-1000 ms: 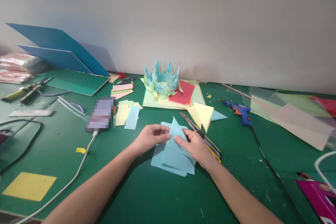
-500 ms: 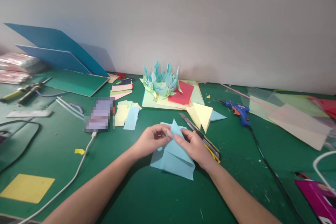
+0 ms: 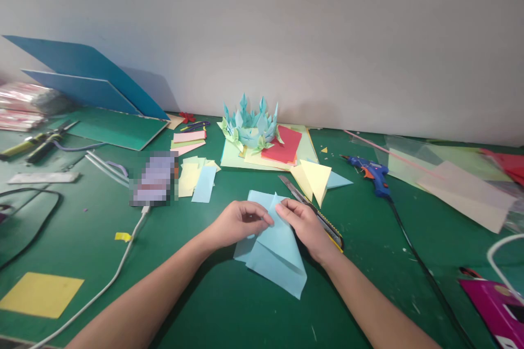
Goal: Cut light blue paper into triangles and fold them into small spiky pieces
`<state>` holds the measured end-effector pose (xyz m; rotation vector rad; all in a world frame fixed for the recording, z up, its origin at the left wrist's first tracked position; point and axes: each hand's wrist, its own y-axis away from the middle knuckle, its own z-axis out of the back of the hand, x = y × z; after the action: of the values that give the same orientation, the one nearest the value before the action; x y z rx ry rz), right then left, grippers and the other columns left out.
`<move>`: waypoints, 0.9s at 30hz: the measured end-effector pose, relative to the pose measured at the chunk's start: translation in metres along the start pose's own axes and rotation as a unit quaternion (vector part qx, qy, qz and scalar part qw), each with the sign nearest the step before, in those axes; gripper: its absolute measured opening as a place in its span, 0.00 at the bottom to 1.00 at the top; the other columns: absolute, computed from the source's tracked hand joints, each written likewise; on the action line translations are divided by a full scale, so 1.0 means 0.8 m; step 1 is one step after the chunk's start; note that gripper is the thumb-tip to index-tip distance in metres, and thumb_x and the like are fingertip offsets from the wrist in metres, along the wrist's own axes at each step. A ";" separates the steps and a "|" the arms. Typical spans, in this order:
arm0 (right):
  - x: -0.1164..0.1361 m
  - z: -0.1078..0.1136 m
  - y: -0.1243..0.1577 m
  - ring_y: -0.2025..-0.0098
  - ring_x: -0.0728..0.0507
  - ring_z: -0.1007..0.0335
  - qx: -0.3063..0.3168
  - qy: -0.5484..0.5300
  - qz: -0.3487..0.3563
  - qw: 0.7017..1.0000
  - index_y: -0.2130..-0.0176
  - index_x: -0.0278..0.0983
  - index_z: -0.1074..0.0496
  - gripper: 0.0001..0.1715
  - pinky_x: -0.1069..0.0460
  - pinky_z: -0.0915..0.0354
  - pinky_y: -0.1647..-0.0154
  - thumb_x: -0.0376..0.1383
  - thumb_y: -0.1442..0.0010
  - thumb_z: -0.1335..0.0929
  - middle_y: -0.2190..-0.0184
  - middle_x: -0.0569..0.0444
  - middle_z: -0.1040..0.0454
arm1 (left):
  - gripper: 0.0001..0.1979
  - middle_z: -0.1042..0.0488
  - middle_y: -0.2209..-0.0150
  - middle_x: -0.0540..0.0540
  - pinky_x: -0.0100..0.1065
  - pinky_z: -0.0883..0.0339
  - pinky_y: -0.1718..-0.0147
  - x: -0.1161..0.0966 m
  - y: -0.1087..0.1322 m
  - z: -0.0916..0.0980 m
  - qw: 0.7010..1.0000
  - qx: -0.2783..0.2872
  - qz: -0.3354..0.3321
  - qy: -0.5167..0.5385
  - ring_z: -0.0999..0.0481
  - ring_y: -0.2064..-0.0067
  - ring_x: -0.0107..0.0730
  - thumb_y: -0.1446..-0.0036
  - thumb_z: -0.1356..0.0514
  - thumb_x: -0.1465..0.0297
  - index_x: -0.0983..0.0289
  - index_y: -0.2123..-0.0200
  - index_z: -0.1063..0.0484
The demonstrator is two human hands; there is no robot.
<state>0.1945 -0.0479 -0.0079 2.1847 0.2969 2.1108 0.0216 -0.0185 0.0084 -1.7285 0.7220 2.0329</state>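
My left hand (image 3: 237, 224) and my right hand (image 3: 303, 224) meet over a folded light blue paper (image 3: 276, 256) on the green mat. Both pinch the paper's upper part, fingertips nearly touching. The paper hangs down toward me as a pointed flap. More light blue sheets (image 3: 256, 199) lie flat beneath it. A yellow-and-black utility knife (image 3: 315, 212) lies just right of my right hand.
A blue-green origami crown (image 3: 249, 125) sits on pale green and red sheets at the back. Yellow folded triangles (image 3: 315, 177), a blue glue gun (image 3: 373, 173), a phone with white cable (image 3: 154, 179), paper strips (image 3: 196, 177), pliers (image 3: 39, 142) and a yellow square (image 3: 41, 294) lie around.
The folded blue paper has swung round, its point now hanging lower toward me. My fingertips have come closer together at its top.
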 end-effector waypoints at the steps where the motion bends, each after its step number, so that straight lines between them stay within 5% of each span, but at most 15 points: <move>1: 0.000 0.000 0.000 0.78 0.51 0.52 -0.001 0.001 -0.001 1.000 0.79 0.37 0.40 0.27 0.55 0.50 0.78 0.56 0.56 0.30 0.81 0.62 0.44 | 0.06 0.26 0.71 0.53 0.27 0.39 0.75 0.001 0.000 0.000 1.000 0.006 -0.003 -0.004 0.34 0.73 0.24 0.54 0.38 0.70 0.65 0.72 0.22; 13: -0.006 -0.001 -0.001 0.77 0.51 0.53 -0.018 0.035 0.016 0.999 0.80 0.38 0.44 0.27 0.55 0.51 0.78 0.55 0.53 0.31 0.81 0.62 0.47 | 0.09 0.30 0.80 0.49 0.26 0.42 0.77 0.002 0.001 0.003 0.998 0.010 0.044 -0.036 0.37 0.78 0.23 0.53 0.38 0.71 0.66 0.68 0.20; 27: 0.004 -0.005 -0.006 0.78 0.51 0.52 -0.003 0.024 0.030 0.999 0.81 0.38 0.41 0.27 0.55 0.50 0.78 0.57 0.54 0.32 0.82 0.61 0.46 | 0.11 0.31 0.78 0.49 0.27 0.44 0.77 0.006 0.002 0.005 0.998 0.018 0.021 -0.048 0.39 0.77 0.23 0.53 0.41 0.72 0.67 0.65 0.22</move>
<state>0.1904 -0.0432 -0.0058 2.1677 0.2303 2.1956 0.0166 -0.0173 0.0042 -1.5967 0.7648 2.1025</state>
